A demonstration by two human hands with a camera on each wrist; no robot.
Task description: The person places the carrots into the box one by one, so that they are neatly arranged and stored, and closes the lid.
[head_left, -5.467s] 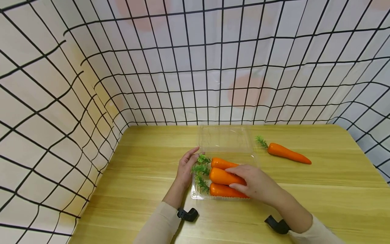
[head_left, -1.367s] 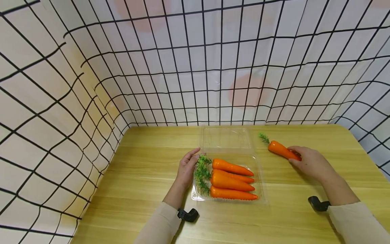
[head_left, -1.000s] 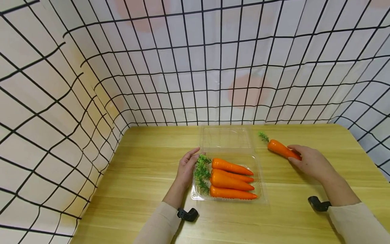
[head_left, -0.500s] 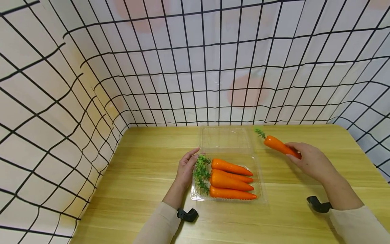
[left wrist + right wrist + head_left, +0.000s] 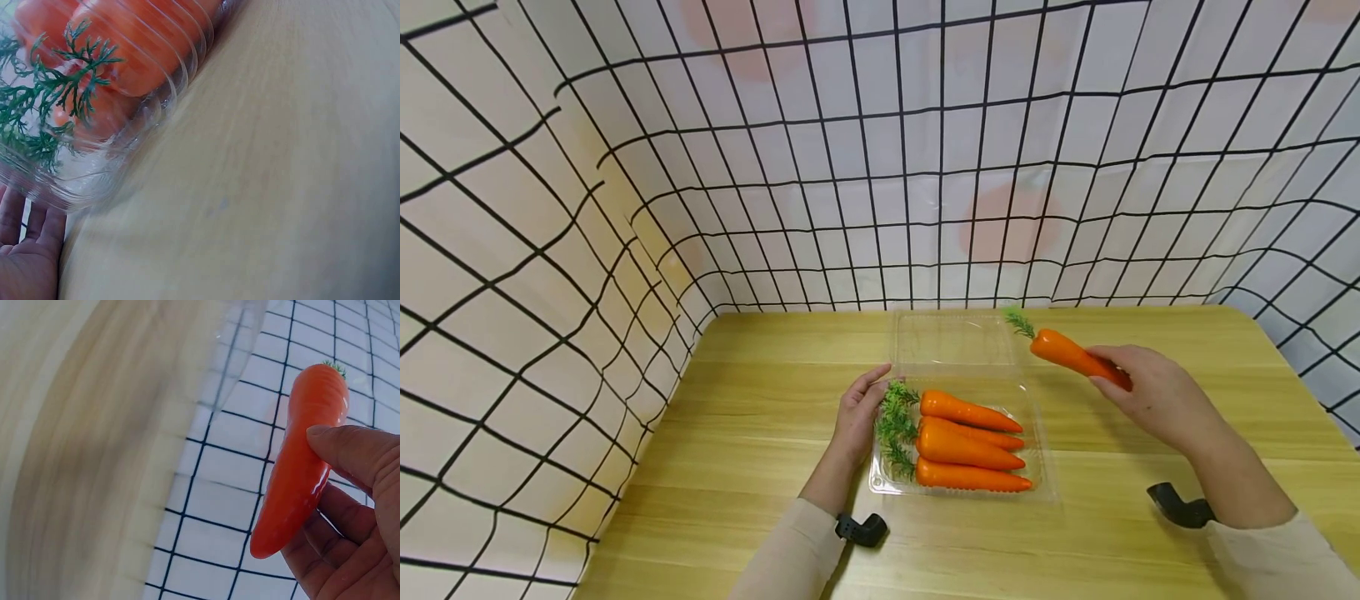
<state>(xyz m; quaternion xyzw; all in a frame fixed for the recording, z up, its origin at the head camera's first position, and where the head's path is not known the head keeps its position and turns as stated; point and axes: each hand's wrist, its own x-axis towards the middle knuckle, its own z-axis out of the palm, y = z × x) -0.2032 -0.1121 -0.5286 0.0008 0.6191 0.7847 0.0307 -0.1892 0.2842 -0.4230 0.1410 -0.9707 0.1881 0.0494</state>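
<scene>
My right hand [image 5: 1161,400] pinches a carrot [image 5: 1063,352] by its thin end between thumb and fingers. The carrot is raised above the table, its green top pointing up and left; in the right wrist view the carrot [image 5: 305,450] slants with its tip down. Several more carrots [image 5: 970,443] lie side by side in a clear plastic clamshell box [image 5: 1041,467], leafy tops to the left. Against that box's left side rests my left hand [image 5: 856,417], its fingers fairly straight; in the left wrist view fingers [image 5: 45,228] touch the clear wall.
The box's clear lid [image 5: 955,340] lies folded back behind it. A wooden table [image 5: 752,400] runs under everything. White cloth with a black grid [image 5: 880,200] rises at the back and both sides. Each wrist wears a black camera mount [image 5: 862,528].
My right hand has gone from the carrots in the box to the lone carrot, gripped it, lifted it and moved it leftward. My left hand has stayed at the box.
</scene>
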